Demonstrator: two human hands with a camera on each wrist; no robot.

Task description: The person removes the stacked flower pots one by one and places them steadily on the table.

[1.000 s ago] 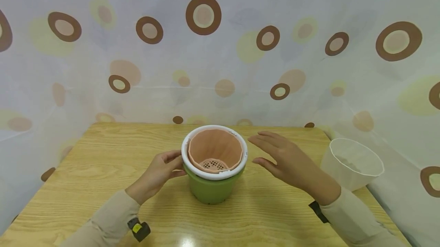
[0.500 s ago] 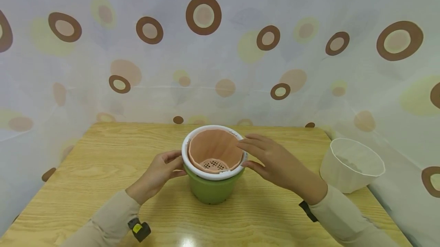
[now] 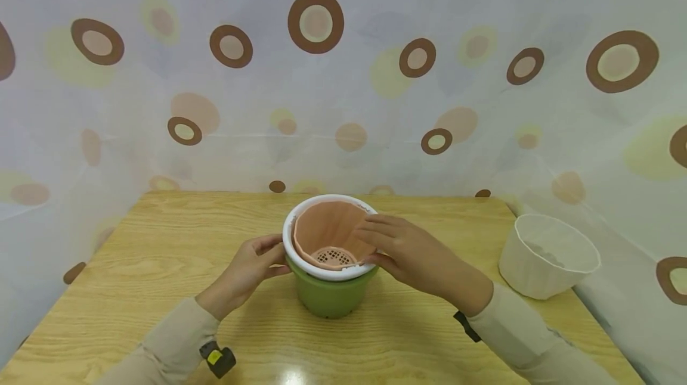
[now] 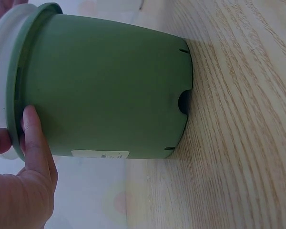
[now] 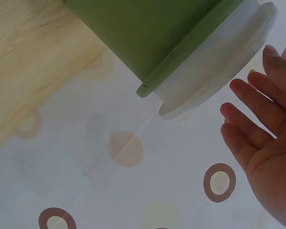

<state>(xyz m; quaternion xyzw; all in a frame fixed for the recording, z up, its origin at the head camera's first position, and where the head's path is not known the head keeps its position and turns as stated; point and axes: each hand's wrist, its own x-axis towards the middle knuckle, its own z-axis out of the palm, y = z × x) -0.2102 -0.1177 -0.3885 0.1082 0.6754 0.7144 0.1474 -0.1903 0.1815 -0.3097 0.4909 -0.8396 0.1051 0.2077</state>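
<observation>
A green flowerpot (image 3: 330,300) stands upright on the table, with a white flowerpot (image 3: 288,235) nested in it and a terracotta-coloured flowerpot (image 3: 326,227) inside that. The innermost pot shows a perforated bottom. At the left side, my left hand (image 3: 245,272) grips the green pot's rim, thumb above and fingers below the lip. My right hand (image 3: 415,257) reaches over the right side of the stack, fingers loosely extended and overlapping the terracotta pot in the head view. In the right wrist view those fingers are apart from the white rim, with nothing between them.
A whitish translucent pot (image 3: 531,272) stands at the table's right edge. The wooden table (image 3: 188,224) backs onto a patterned cloth (image 3: 241,93) with brown rings, which also hangs along both sides.
My right hand has moved left, from beside the stack to over its right rim. The left hand and the nested pots have stayed in place.
</observation>
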